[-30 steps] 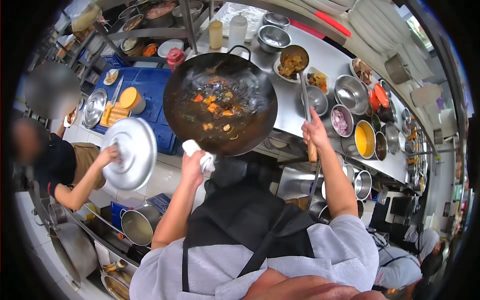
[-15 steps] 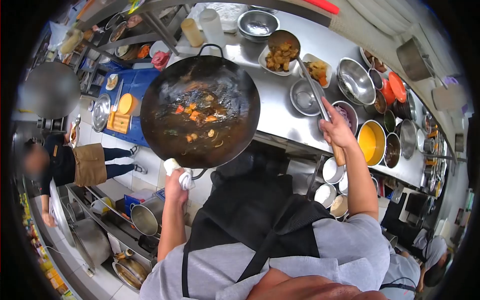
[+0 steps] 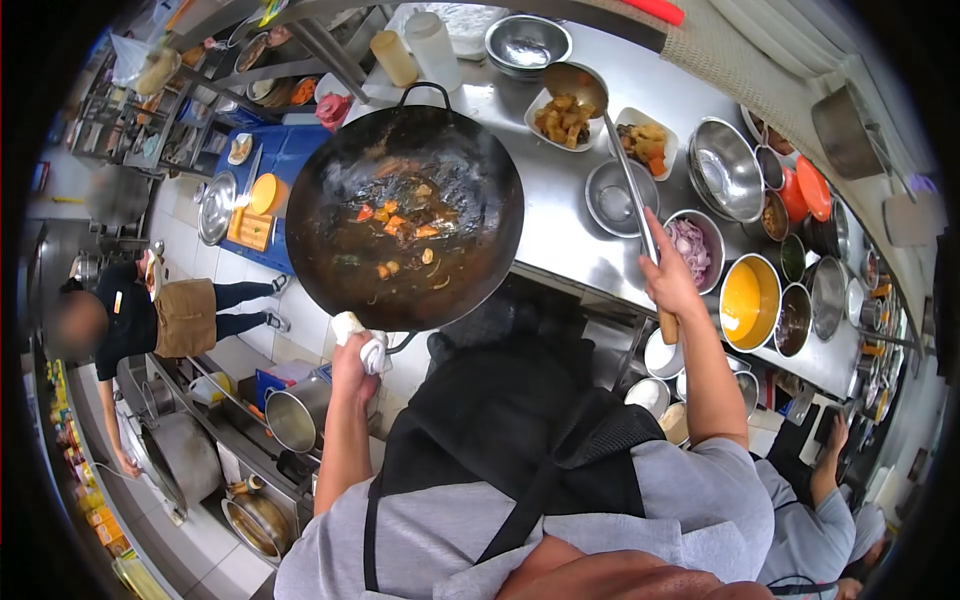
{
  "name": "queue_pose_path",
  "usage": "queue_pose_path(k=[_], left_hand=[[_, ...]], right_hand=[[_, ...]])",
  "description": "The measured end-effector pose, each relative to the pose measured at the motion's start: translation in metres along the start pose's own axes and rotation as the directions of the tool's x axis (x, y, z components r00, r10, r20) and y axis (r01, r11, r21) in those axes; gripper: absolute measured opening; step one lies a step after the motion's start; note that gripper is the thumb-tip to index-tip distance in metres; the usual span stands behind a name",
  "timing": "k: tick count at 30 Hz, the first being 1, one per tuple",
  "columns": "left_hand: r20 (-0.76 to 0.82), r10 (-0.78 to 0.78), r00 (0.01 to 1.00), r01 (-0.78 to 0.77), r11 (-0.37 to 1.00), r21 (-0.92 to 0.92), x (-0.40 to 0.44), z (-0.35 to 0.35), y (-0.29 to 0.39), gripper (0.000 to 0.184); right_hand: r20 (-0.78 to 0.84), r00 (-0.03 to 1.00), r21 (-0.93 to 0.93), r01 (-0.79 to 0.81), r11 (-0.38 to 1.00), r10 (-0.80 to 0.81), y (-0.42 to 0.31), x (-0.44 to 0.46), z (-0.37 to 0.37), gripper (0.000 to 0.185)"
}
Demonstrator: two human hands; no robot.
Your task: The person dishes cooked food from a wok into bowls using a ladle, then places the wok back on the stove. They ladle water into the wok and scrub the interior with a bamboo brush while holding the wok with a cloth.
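Note:
My left hand is closed round a folded white cloth at the near loop handle of a large dark wok. Orange, red and brown food pieces lie in brown sauce at the bottom of the wok. My right hand grips the wooden-ended handle of a long metal ladle. The ladle's bowl is tipped over a white dish of browned food chunks, and some chunks touch its lip. Beside it stands a second white dish of similar food.
On the steel counter are an empty metal bowl, sliced onions, a pot of yellow liquid, stacked bowls and squeeze bottles. A blue table is at left. Co-workers stand at left and lower right.
The ladle's bowl has tilted more over the white dish, and food shows heaped at its lip. My left hand and the wok hardly differ. The lower-right co-worker's arm has reached up.

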State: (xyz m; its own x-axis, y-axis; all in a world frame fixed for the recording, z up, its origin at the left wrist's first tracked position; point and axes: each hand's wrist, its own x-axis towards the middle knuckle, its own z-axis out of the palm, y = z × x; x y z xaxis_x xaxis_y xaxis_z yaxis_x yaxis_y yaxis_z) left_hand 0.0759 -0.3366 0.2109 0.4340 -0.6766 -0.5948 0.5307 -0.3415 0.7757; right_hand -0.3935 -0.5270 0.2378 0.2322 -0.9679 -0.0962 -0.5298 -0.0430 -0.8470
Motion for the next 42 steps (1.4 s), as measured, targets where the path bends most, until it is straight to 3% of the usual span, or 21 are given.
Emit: queue_pose_path(k=[2,3,5,6,8,10,12,13,17,23,25,27,29,31,34,37,41,42], left_hand=[[-0.012,-0.009,1.000,0.009,1.000,-0.010,-0.001,0.002,0.000,0.015],[-0.021,-0.017,1.000,0.017,1.000,-0.019,-0.001,0.003,0.001,0.015],[-0.009,-0.011,1.000,0.010,1.000,-0.025,-0.004,0.008,0.004,0.015],[0.001,-0.006,1.000,0.006,1.000,-0.031,-0.006,0.010,0.005,0.015],[-0.003,0.007,1.000,-0.007,1.000,-0.028,0.001,0.002,0.000,0.019],[-0.021,0.029,0.999,-0.030,0.998,-0.049,0.004,0.002,-0.004,0.024],[-0.111,0.002,0.994,-0.009,0.998,-0.058,0.005,0.003,-0.006,0.019],[-0.082,0.021,0.996,-0.025,0.998,-0.056,-0.004,0.008,-0.002,0.016],[-0.037,0.046,0.998,-0.049,0.997,-0.059,-0.010,0.015,0.003,0.015],[0.009,0.041,0.999,-0.041,0.999,0.000,-0.004,0.008,0.006,0.019],[0.052,0.071,0.996,-0.071,0.997,-0.004,-0.001,0.003,0.005,0.021],[0.105,0.080,0.991,-0.076,0.996,-0.035,0.005,-0.005,0.002,0.022],[0.119,0.116,0.986,-0.113,0.993,-0.033,0.009,-0.009,-0.003,0.023],[0.183,0.138,0.973,-0.125,0.989,-0.078,0.010,-0.012,0.000,0.022],[0.236,0.227,0.945,-0.194,0.968,-0.158,0.021,-0.020,-0.002,0.025],[0.256,0.244,0.935,-0.204,0.964,-0.173,0.020,-0.032,0.009,0.027],[0.262,0.215,0.941,-0.170,0.968,-0.184,0.026,-0.061,0.016,0.028],[0.290,0.243,0.926,-0.189,0.961,-0.201,0.025,-0.067,0.021,0.029]], right_hand=[[0.063,0.976,0.259,-0.216,0.941,0.206,-0.015,-0.002,0.000,0.076],[0.064,0.977,0.259,-0.214,0.942,0.205,-0.011,-0.001,0.003,0.076],[0.092,0.983,0.549,-0.184,0.815,0.160,0.006,0.002,0.016,0.077],[0.096,0.982,0.551,-0.187,0.814,0.161,0.009,0.003,0.020,0.077],[0.108,0.981,0.708,-0.192,0.680,0.164,0.013,0.005,0.032,0.077],[0.081,0.981,0.722,-0.181,0.668,0.179,0.010,0.007,0.038,0.077],[0.020,0.985,0.749,-0.127,0.651,0.170,0.007,0.008,0.045,0.074],[0.012,0.992,0.759,-0.091,0.645,0.126,0.017,0.014,0.046,0.079],[-0.087,0.990,0.636,-0.030,0.771,0.110,-0.005,0.012,0.047,0.076],[0.080,0.995,0.806,-0.032,0.591,-0.054,-0.055,-0.036,0.026,0.076],[0.266,0.964,0.827,-0.210,0.521,-0.034,-0.076,-0.057,0.035,0.076],[0.355,0.931,0.617,-0.300,0.728,0.083,-0.096,-0.063,0.054,0.076],[0.372,0.919,0.381,-0.281,0.881,0.132,-0.115,-0.063,0.084,0.076],[0.281,0.945,0.085,-0.195,0.977,0.165,-0.133,-0.061,0.123,0.078],[0.301,0.944,-0.187,-0.078,0.979,0.133,-0.135,-0.064,0.173,0.079],[0.366,0.885,-0.345,-0.160,0.925,0.289,-0.160,-0.087,0.191,0.079],[0.436,0.889,-0.359,0.312,0.880,-0.138,-0.146,-0.115,0.190,0.080],[0.363,0.908,-0.421,0.361,0.832,-0.210,-0.153,-0.118,0.195,0.080]])
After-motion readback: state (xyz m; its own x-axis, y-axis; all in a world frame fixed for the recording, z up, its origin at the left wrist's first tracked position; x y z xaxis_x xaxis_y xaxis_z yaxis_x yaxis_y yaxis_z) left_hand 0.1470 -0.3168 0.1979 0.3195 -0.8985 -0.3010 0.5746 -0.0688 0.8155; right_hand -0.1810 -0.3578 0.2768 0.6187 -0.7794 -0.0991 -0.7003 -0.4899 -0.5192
